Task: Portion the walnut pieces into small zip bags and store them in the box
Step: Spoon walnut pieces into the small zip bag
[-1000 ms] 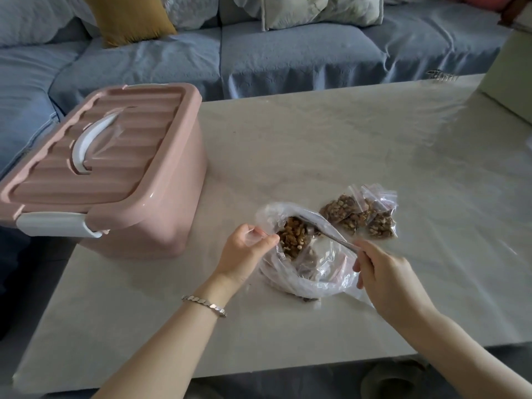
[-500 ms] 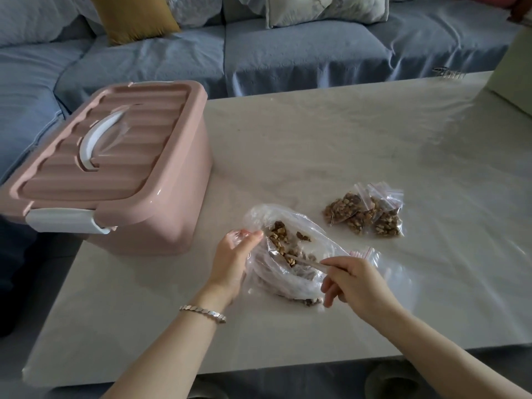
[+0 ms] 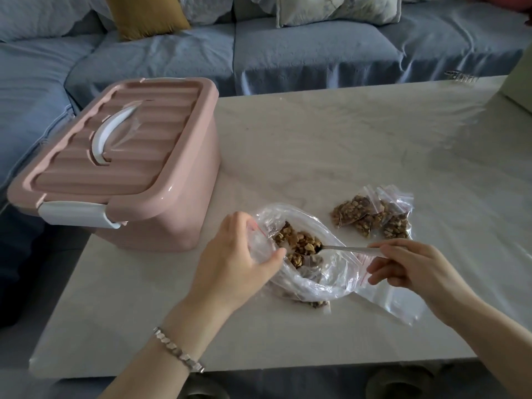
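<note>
A big clear plastic bag (image 3: 313,279) of walnut pieces (image 3: 299,243) lies on the pale table (image 3: 316,156). My left hand (image 3: 236,260) pinches the bag's left rim and holds its mouth wide. My right hand (image 3: 414,266) grips a metal spoon (image 3: 345,249) by its handle, the bowl resting among the walnuts inside the bag. An empty small zip bag (image 3: 388,300) lies flat under my right hand. Several filled small zip bags (image 3: 371,214) lie in a pile just beyond. The pink storage box (image 3: 121,165) stands at the left with its lid closed.
A blue sofa (image 3: 288,50) with a yellow cushion (image 3: 144,12) runs along the far side of the table. A pale green object (image 3: 518,82) sits at the table's far right corner. The box overhangs the table's left edge.
The spoon has gone from the bag's right rim into the walnut pile. My right hand shifted right and slightly up. My left hand still holds the bag open.
</note>
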Demonstrator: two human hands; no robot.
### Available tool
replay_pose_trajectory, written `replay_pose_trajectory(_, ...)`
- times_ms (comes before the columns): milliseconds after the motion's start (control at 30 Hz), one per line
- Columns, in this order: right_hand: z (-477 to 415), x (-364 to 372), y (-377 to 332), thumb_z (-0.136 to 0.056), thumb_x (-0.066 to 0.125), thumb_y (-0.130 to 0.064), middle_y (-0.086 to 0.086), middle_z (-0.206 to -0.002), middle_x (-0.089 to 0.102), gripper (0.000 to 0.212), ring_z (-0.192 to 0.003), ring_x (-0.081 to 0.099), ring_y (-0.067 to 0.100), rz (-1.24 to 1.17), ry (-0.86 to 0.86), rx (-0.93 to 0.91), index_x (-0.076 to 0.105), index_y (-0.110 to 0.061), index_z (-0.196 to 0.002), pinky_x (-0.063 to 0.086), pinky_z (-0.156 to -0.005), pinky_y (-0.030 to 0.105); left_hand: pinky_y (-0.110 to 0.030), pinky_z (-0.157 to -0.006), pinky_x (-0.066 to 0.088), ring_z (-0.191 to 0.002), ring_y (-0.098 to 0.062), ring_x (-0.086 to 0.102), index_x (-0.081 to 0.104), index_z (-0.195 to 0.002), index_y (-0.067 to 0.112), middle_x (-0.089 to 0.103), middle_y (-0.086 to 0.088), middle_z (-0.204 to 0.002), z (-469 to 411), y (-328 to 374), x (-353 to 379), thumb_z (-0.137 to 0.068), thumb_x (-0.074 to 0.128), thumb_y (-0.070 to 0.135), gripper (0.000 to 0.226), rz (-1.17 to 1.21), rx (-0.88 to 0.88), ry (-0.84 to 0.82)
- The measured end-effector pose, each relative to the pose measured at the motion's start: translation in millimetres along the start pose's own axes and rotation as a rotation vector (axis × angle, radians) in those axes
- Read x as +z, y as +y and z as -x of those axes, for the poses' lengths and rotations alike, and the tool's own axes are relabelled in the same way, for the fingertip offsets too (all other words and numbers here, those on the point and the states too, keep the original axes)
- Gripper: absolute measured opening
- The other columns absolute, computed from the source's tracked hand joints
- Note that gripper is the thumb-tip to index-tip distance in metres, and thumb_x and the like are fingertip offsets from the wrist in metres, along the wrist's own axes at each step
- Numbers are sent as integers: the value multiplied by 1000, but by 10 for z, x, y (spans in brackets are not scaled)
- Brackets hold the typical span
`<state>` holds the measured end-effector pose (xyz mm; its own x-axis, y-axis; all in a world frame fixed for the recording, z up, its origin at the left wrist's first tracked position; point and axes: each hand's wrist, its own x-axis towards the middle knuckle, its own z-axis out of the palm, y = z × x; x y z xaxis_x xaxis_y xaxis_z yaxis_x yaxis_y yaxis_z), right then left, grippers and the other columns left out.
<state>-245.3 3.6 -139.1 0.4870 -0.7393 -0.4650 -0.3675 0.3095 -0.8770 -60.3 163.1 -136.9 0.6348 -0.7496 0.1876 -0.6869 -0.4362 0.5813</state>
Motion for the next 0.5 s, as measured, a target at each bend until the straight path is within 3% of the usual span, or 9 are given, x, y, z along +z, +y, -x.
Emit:
replay_pose_trajectory(100,35,-106,-28,-94,42,-4,12,-55,66,22,-45,63,19,-14,20,10,63,0,-89,41,-39,16,-22,-63,33,-77,-8,51,41,-93,24,49,12,-89,-8,213,16,-71,68,50,44,38,20,-104)
replay_pose_trajectory(367,83,-382,-284,-95,43,-10,10,-53,66,24,-41,61,15,-48,93,-45,63,-3,-84,39,-38,13,-19,-63,42,-78,-5,55,43,-91,26,55,12,-86,-167,267,276,-71,66,57,44,94,-38,-301)
replay_pose_trajectory(500,76,-436,-475,-95,41,-9,8,-51,64,24,-39,58,13,-23,90,-116,61,-3,-84,37,-37,12,-13,-58,40,-72,-4,54,44,-84,27,56,12,-79,-180,208,315,-69,70,52,39,94,-19,-293)
